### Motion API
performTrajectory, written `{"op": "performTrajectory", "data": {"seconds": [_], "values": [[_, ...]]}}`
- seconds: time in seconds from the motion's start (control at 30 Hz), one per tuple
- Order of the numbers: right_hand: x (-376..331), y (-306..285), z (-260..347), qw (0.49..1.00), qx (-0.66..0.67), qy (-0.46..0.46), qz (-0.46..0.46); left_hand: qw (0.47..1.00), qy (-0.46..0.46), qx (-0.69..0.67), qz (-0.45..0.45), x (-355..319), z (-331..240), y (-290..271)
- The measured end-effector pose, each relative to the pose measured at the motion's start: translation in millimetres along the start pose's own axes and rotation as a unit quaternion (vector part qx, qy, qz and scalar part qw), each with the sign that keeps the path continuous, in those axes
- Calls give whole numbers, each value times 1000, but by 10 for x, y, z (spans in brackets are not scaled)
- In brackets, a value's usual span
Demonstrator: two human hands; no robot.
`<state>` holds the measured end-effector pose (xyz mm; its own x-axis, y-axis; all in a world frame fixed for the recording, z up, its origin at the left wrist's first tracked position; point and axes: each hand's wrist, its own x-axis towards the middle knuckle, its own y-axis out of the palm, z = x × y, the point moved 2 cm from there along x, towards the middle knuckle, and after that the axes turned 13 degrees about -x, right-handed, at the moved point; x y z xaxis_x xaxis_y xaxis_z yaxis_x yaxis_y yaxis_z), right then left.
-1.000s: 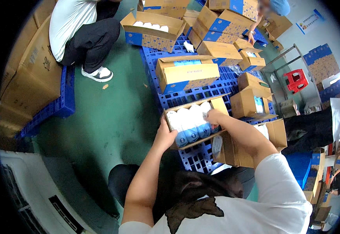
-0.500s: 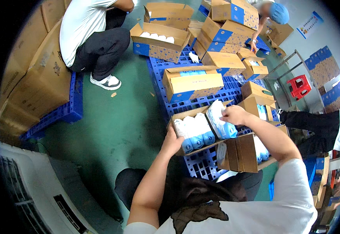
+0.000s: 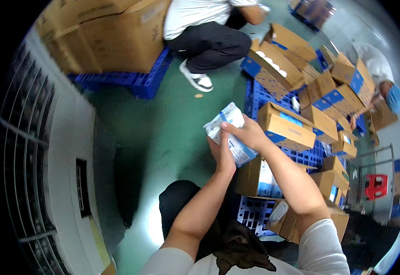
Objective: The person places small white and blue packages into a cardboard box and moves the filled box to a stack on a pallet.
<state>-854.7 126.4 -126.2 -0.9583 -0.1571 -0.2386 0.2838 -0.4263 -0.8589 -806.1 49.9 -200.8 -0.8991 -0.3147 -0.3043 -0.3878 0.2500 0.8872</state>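
Observation:
A soft white-and-blue plastic pack (image 3: 231, 114) is held up over the green floor, tilted, between both hands. My left hand (image 3: 223, 153) is closed on its lower left side, the thumb pointing up along the front. From the right, my right hand (image 3: 250, 134) grips it with the thumb pressed on its face. Just right of and below the pack stands an open carton (image 3: 248, 178), partly covered by my right forearm, with similar white-and-blue packs (image 3: 267, 179) inside. Another open carton (image 3: 289, 224) sits nearer to me, beside that forearm.
Several cartons (image 3: 288, 129) stand on a blue pallet (image 3: 250, 215) to the right. Large brown boxes (image 3: 117, 41) rest on another pallet at the upper left. One person (image 3: 209, 36) crouches ahead; another in a blue cap (image 3: 394, 98) bends at the far right. A grey-white cabinet-like unit (image 3: 67, 137) is on my left.
My right hand has lifted the pack out of the carton and moved it left. My left hand has let go of the carton's edge and now grips the pack. The view has turned left.

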Motion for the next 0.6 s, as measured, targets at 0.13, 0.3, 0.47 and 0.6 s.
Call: {"op": "performTrajectory", "data": {"seconds": [0.13,0.3,0.47,0.6], "values": [[35,245,569,976,-218,9,-15,993,-5,-27,-113,183,-128,-303],[142,314,698,956,-293,-9,-9,981,-48,-149,-111,248,-56,-346],[145,297,659,953,-302,-1,-36,981,-49,-143,-120,332,71,-393],[52,184,507,959,-271,-1,-88,994,-21,-82,-75,367,117,-309]]}}
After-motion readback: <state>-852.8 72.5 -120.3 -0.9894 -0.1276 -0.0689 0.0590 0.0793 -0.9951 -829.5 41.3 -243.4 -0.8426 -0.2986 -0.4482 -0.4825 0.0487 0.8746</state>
